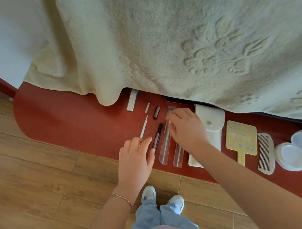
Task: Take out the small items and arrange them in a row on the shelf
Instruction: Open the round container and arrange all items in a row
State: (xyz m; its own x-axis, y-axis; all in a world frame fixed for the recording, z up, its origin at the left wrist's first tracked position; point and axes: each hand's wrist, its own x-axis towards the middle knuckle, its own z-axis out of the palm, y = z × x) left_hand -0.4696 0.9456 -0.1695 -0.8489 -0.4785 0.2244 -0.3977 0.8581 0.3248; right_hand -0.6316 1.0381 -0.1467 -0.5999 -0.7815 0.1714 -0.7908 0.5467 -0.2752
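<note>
the person is lining up small items on the red shelf [67,122]. the right hand [187,127] pinches a clear sleeve [165,141] flat; the left hand [134,158], fingers loosely spread, rests on the white pen [143,127]. next likely needs straightening both.

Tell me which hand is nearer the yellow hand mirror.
Right. The right hand works at the clear sleeves, just past the white pouch from the yellow hand mirror; the left hand lies farther left by the pens.
</note>
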